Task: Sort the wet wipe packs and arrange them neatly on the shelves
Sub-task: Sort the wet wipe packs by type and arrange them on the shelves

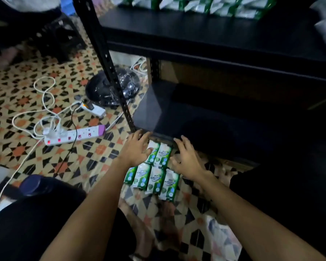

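Both hands bracket the two green-and-white plastic wet wipe packs (159,154) at the black metal bottom shelf's (205,127) front edge, left hand (136,148) and right hand (186,160) fingers spread, apparently squaring them into line; four more packs (152,180) lie on the floor behind.

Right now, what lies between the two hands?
In the head view, two upright wipe packs stand side by side between the left hand and right hand, at the shelf edge.

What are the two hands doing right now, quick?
Left hand: open, fingers spread, touching the left side of the wipe packs on the floor.
Right hand: open, fingers spread, against the packs' right side.
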